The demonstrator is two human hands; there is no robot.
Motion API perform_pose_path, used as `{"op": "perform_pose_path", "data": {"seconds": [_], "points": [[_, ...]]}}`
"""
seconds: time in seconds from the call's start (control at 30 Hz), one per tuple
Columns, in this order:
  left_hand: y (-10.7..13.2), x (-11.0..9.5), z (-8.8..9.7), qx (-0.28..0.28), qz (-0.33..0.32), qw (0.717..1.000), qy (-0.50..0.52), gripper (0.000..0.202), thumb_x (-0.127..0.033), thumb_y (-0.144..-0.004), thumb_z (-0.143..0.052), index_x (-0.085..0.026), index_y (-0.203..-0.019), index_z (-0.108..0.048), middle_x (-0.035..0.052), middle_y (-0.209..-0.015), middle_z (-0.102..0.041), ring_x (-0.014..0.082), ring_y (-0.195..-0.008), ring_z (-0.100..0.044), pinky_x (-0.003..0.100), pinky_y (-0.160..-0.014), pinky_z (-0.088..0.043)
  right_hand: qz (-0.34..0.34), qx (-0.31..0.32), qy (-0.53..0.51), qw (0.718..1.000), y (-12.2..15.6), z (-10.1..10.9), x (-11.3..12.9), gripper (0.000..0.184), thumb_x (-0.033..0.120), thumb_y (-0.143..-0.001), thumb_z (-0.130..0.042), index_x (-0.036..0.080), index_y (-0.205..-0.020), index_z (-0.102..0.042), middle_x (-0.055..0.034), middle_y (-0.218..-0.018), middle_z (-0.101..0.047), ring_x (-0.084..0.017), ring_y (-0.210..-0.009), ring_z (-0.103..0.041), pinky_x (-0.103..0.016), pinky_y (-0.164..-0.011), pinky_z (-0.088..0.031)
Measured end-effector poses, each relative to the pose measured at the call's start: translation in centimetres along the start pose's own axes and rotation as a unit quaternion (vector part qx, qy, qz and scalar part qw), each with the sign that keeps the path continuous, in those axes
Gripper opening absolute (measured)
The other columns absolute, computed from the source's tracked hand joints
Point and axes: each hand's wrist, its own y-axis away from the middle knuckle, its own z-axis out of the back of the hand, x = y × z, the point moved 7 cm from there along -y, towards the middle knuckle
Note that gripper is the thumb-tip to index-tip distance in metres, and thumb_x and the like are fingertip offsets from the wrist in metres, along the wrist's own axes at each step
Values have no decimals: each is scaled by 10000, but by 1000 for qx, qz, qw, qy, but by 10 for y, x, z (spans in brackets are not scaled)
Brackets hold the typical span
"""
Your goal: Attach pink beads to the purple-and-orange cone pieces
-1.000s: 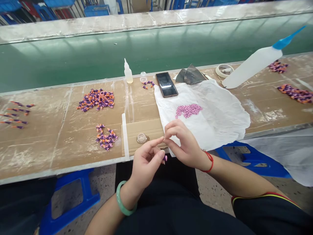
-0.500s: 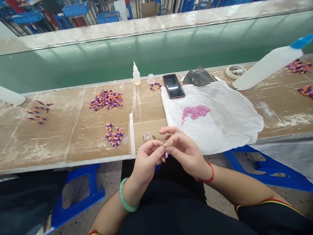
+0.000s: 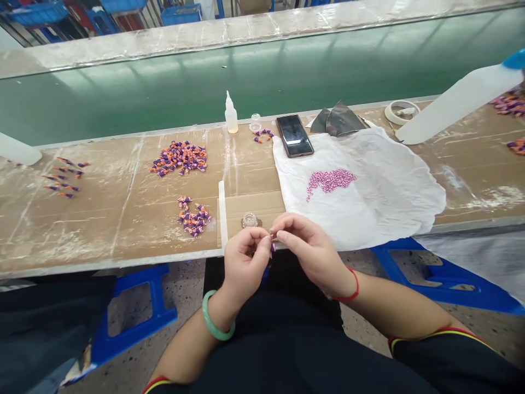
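Note:
My left hand point(image 3: 245, 264) pinches a small purple piece point(image 3: 273, 248) between thumb and forefinger, just off the table's front edge. Thumb and forefinger of my right hand point(image 3: 309, 251) come together at the top of that piece; whatever lies between them is too small to make out. Just beyond my fingertips, a small clear glass dish point(image 3: 249, 220) stands on a cardboard sheet point(image 3: 268, 204). To the right, many tiny pink pieces point(image 3: 333, 179) are heaped on a white cloth point(image 3: 377, 202). On the left lies a small group of purple-and-orange figures point(image 3: 194, 219).
A larger pile of purple-and-orange figures point(image 3: 180, 157) lies farther back. Behind stand a dropper bottle point(image 3: 231, 116), a small clear cup point(image 3: 255, 122) and a phone point(image 3: 294, 135). A tape roll point(image 3: 401, 112) and a large white bottle point(image 3: 455, 104) are at right. Blue stools point(image 3: 139, 306) flank me.
My right fingers have curled in and now pinch close at the purple piece, where the forefinger was stretched out before. The whole view has shifted slightly.

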Motion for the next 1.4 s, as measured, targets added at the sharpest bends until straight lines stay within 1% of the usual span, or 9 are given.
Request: {"op": "perform_pose_path", "data": {"seconds": [0.17, 0.33, 0.47, 0.67, 0.8, 0.87, 1.0, 1.17, 1.4], "points": [[-2, -5, 1, 47, 50, 998, 15, 216, -332, -849, -650, -169, -717, -601, -19, -575, -579, 94, -502, -517, 203, -502, -430, 61, 108, 212, 969, -8, 1, 25, 122, 167, -893, -529, 184, -787, -588, 1, -716, -626, -124, -648, -573, -232, -610, -467], [-2, -4, 1, 102, 81, 992, -1, 212, -317, -821, -659, -164, -693, -589, -11, -571, -570, 101, -516, -507, 207, -503, -412, 108, 151, 272, 944, -8, -3, 34, 125, 143, -870, -529, 184, -758, -565, 12, -681, -605, -107, -606, -532, -211, -579, -433], [-1, 1, 1, 126, 104, 986, -8, 189, -301, -808, -662, -156, -704, -598, 2, -590, -592, 106, -530, -515, 212, -511, -407, 102, 180, 290, 934, -8, -5, 30, 120, 150, -867, -527, 189, -758, -559, 13, -675, -595, -109, -604, -525, -216, -584, -427], [-1, 3, 6, 119, 119, 985, 37, 235, -361, -821, -695, -157, -742, -608, 6, -619, -607, 109, -550, -540, 218, -535, -438, 74, 187, 270, 942, -11, -6, 26, 109, 167, -876, -511, 198, -773, -528, 14, -681, -581, -114, -592, -509, -222, -566, -420], [-1, 9, 25, 67, 115, 990, 54, 246, -388, -831, -717, -163, -800, -622, -2, -626, -605, 99, -546, -527, 206, -517, -426, 100, 206, 313, 922, -20, -9, 28, 127, 171, -922, -465, 200, -802, -492, 11, -696, -545, -119, -607, -483, -230, -579, -406], [-1, 14, 36, 43, 115, 992, 42, 247, -380, -808, -743, -158, -784, -637, -4, -614, -609, 92, -528, -515, 202, -503, -423, 141, 217, 362, 896, -28, -11, 29, 148, 178, -938, -439, 199, -795, -472, 3, -694, -527, -127, -611, -471, -241, -587, -388], [0, 28, 53, 16, 146, 988, 40, 233, -340, -733, -795, -143, -784, -682, 12, -617, -657, 106, -523, -569, 209, -498, -464, 198, 249, 474, 821, -51, -19, 21, 160, 176, -906, -433, 203, -749, -434, -16, -679, -515, -149, -624, -461, -266, -606, -344], [0, 40, 62, -12, 175, 983, 61, 218, -292, -686, -813, -137, -806, -718, 31, -655, -705, 136, -565, -645, 233, -544, -530, 172, 302, 581, 736, -74, -33, 2, 154, 146, -866, -493, 198, -728, -447, -25, -657, -531, -151, -584, -424, -282, -571, -279], [-1, 42, 63, -11, 180, 980, 84, 166, -265, -678, -805, -136, -739, -719, 27, -630, -696, 115, -543, -620, 209, -524, -520, 160, 346, 685, 621, -80, -54, 3, 188, 172, -880, -566, 185, -707, -496, -37, -646, -550, -167, -596, -466, -283, -561, -258]]}}
